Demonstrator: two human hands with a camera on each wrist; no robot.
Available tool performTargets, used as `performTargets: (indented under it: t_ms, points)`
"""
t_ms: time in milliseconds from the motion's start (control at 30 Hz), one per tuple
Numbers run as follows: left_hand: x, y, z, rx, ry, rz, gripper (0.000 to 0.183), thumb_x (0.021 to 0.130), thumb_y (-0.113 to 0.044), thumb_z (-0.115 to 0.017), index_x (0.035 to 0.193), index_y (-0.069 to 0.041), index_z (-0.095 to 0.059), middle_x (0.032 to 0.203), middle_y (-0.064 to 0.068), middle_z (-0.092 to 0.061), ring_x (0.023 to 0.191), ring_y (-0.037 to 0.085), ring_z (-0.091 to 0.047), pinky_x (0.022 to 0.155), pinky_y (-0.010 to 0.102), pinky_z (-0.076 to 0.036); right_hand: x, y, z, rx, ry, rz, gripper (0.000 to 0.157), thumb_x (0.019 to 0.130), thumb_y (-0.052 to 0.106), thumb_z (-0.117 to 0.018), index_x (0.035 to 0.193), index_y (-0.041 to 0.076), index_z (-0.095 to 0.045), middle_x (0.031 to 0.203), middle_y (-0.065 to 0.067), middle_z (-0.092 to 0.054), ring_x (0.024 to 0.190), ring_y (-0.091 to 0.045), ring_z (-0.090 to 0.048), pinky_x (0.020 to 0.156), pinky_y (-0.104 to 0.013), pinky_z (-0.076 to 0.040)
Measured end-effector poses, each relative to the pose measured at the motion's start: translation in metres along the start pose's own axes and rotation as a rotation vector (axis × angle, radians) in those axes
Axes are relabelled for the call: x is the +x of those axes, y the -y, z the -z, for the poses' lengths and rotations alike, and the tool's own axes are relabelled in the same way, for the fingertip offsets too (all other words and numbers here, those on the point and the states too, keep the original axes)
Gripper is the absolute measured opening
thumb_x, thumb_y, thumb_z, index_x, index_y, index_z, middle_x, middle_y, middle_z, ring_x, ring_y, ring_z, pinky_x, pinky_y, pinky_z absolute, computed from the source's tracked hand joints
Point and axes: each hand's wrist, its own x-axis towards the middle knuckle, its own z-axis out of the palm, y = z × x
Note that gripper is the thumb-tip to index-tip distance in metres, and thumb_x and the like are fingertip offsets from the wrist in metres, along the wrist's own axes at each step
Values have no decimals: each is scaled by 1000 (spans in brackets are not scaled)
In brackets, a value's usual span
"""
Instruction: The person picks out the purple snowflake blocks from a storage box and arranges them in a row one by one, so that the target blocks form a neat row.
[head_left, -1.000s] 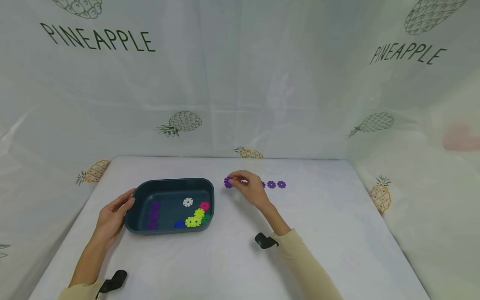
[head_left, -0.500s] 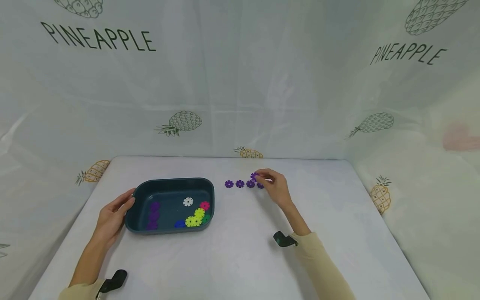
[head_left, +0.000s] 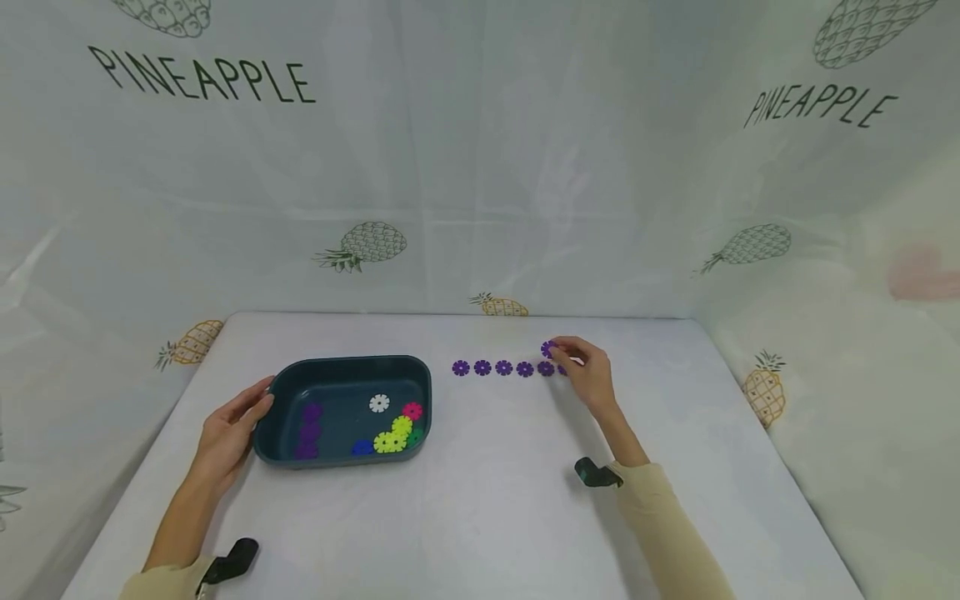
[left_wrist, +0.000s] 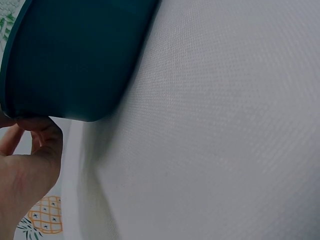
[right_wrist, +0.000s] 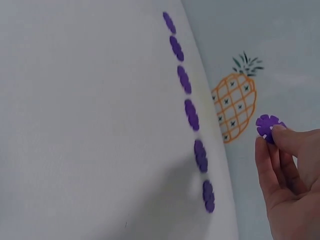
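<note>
Pineapple-print backdrop (head_left: 525,167) | white tabletop (head_left: 480,517) | tray (head_left: 341,421) | purple pieces (head_left: 504,367) in row

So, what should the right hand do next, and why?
I'd probably lower the purple piece onto the table, just past the row's right end. The right hand pinches it above the table near that end, and six matching pieces already lie in line.
</note>
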Motion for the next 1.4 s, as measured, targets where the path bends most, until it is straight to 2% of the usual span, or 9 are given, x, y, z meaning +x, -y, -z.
performTargets:
  t_ms: [300,467,733,1033,1133,1300,1400]
  points:
    - [0,0,-1,-19,6,-18,52,101,-24,-69,150,-15,-55,120,-19,-58,109,-10,-53,85,8,-48,-4,-23,20,-30,-39,-65,22,100,13,-70,119,1,-72,113,-17,-70,105,-20,-66,80,-11,-51]
    - [0,0,-1,-31,4,-27,51,100,-23,-69,149,-14,-56,120,-19,-59,109,-10,-54,86,7,-47,-8,-32,29,-65,-70,-89,24,101,13,-69,120,1,-72,113,-19,-70,108,-25,-66,79,-9,-49]
    - [0,0,-2,-22,-1,-21,55,100,-24,-70,151,-12,-52,121,-18,-58,109,-10,-54,86,8,-48,-9,-48,35,-172,-97,-129,24,101,13,-68,121,1,-72,115,-19,-71,108,-29,-66,79,-9,-44]
    - [-1,0,-2,-2,-12,0,58,100,-27,-69,153,-11,-50,122,-18,-56,111,-9,-52,87,6,-46,-6,-56,38,-215,-107,-127,21,99,9,-69,117,-1,-73,111,-20,-73,103,-31,-67,80,-9,-42]
    - [-1,0,-3,-4,-10,-6,58,100,-26,-70,153,-11,-50,122,-18,-57,111,-10,-52,87,7,-47,-7,-55,40,-248,-102,-128,21,100,9,-68,117,-3,-72,109,-21,-72,101,-31,-66,82,-15,-45]
    - [-1,0,-3,-5,-10,-13,57,100,-26,-70,152,-11,-52,121,-17,-57,110,-10,-53,87,7,-47,-9,-53,41,-304,-55,-132,25,102,9,-64,122,-6,-69,117,-26,-66,107,-39,-63,92,-42,-51]
    - [-1,0,-3,-9,-8,-14,55,100,-25,-70,151,-12,-53,122,-17,-57,110,-9,-53,87,7,-47,-8,-54,42,-308,-27,-133,27,104,8,-60,125,-7,-66,123,-29,-62,114,-43,-61,98,-52,-50]
